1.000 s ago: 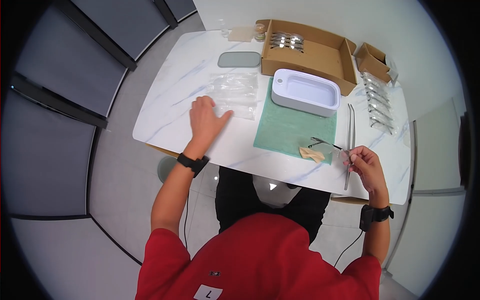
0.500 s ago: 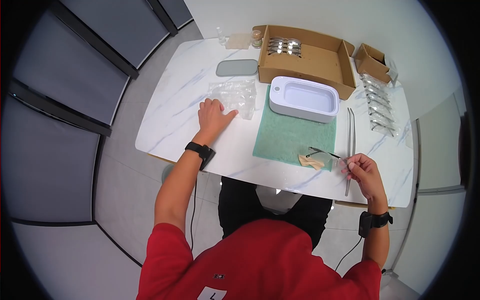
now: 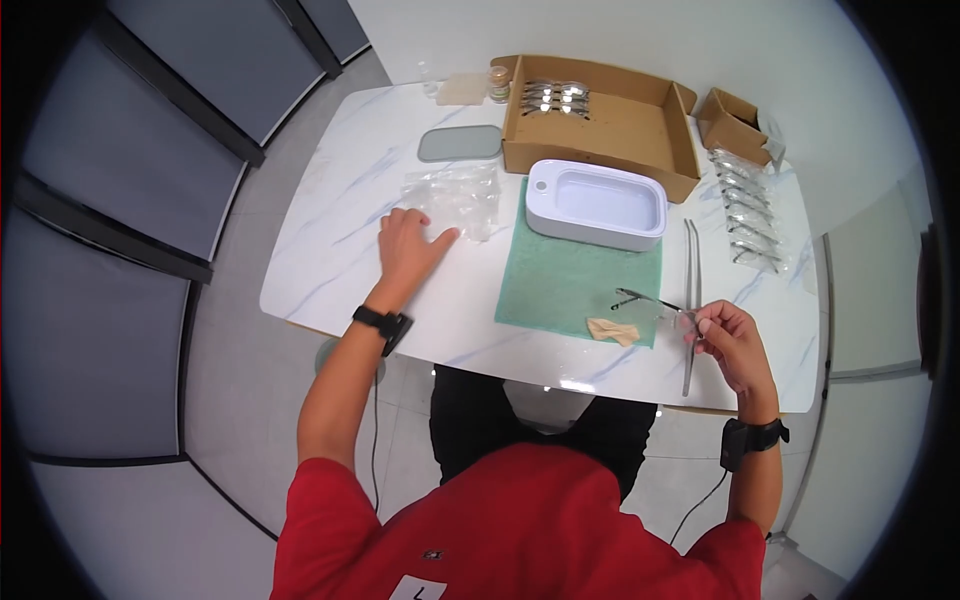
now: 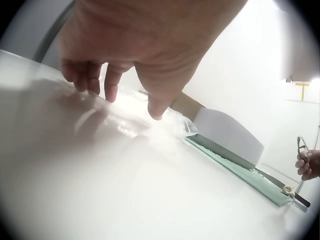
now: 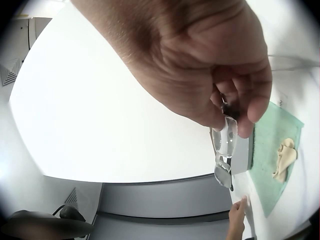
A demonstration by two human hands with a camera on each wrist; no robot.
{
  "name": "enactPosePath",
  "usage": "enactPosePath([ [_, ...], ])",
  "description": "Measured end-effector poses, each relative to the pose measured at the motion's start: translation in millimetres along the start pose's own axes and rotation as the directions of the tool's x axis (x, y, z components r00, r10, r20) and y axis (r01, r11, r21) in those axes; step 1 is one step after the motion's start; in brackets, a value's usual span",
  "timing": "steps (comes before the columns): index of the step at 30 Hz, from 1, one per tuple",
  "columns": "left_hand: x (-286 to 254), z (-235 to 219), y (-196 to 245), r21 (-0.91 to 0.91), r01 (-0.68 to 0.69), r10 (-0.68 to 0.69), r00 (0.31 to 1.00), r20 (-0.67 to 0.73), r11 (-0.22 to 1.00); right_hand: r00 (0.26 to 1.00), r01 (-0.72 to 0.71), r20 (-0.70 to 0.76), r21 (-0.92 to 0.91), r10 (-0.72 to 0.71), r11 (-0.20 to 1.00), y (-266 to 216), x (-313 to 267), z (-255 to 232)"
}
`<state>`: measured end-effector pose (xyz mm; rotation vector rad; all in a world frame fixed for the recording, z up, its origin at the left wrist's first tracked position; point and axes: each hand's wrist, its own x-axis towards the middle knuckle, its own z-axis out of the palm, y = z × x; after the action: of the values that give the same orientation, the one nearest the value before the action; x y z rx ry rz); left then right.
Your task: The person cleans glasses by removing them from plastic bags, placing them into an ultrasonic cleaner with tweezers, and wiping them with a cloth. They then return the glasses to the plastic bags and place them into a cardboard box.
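My right hand [image 3: 730,340] pinches a pair of eyeglasses [image 5: 224,142] by one end between thumb and fingers. Their dark temples [image 3: 650,298] point left, over the green towel [image 3: 570,280]. A crumpled beige cloth [image 3: 612,331] lies on the towel's near edge, below the glasses. Over on the left, my left hand [image 3: 404,252] has its fingertips down at the near edge of some clear plastic bags [image 3: 465,195], thumb spread apart from the fingers. In the left wrist view, glare washes out the plastic under those fingers [image 4: 111,90].
A lavender tub [image 3: 595,236] stands on the towel's far part. Long metal tweezers [image 3: 690,270] lie right of it. Behind are an open cardboard box [image 3: 640,130] holding several glasses and a grey lid [image 3: 460,144]. Bagged glasses [image 3: 745,215] line the right, before a small box [image 3: 735,125].
My left hand has moved in to the near edge of the plastic bags, which are now more bunched together. My right hand still holds the glasses in much the same place.
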<state>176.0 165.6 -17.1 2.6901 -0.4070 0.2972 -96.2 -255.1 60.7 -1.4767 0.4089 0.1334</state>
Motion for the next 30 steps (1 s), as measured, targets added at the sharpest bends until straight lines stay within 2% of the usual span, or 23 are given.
enactPosePath([
  [3, -23, -11, -1, -0.039, -0.191, 0.182, 0.97, -0.161, 0.981, 0.997, 0.075, -0.02, -0.058, -0.076, 0.996, -32, 8, -7],
  [5, -45, -28, 5, -0.075, -0.241, 0.225, 0.959, -0.173, 0.968, 0.981, 0.183, -0.025, -0.172, -0.19, 0.968, -65, 18, -16],
  [7, -75, -37, 7, -0.106, -0.249, 0.231, 0.961, -0.151, 0.963, 0.955, 0.266, -0.045, -0.303, -0.292, 0.915, -104, 33, -25],
  [9, -101, -43, 4, -0.11, -0.277, 0.265, 0.958, -0.111, 0.955, 0.938, 0.281, -0.085, -0.384, -0.336, 0.88, -145, 59, -34],
  [11, -114, -41, -3, -0.117, -0.285, 0.277, 0.957, -0.083, 0.951, 0.944, 0.258, -0.091, -0.394, -0.317, 0.882, -184, 92, -32],
  [14, -120, -34, -9, -0.118, -0.272, 0.266, 0.962, -0.066, 0.955, 0.956, 0.253, -0.02, -0.453, -0.294, 0.855, -213, 165, -24],
  [16, -118, -36, -4, -0.095, -0.276, 0.272, 0.961, -0.059, 0.956, 0.968, 0.244, 0.068, -0.469, -0.24, 0.849, -214, 215, -10],
  [19, -118, -35, -8, -0.099, -0.265, 0.26, 0.964, -0.058, 0.959, 0.985, 0.17, 0.053, -0.509, -0.166, 0.844, -194, 286, 20],
  [22, -116, -36, -9, -0.109, -0.253, 0.248, 0.967, -0.057, 0.961, 0.993, 0.119, 0.05, -0.498, -0.108, 0.859, -171, 333, 48],
  [24, -117, -33, -13, -0.118, -0.253, 0.246, 0.967, -0.069, 0.96, 0.993, 0.108, 0.098, -0.477, -0.069, 0.872, -150, 366, 56],
  [30, -115, -30, -17, -0.132, -0.261, 0.252, 0.964, -0.084, 0.956, 0.991, 0.095, 0.132, -0.503, -0.033, 0.859, -109, 406, 56],
])
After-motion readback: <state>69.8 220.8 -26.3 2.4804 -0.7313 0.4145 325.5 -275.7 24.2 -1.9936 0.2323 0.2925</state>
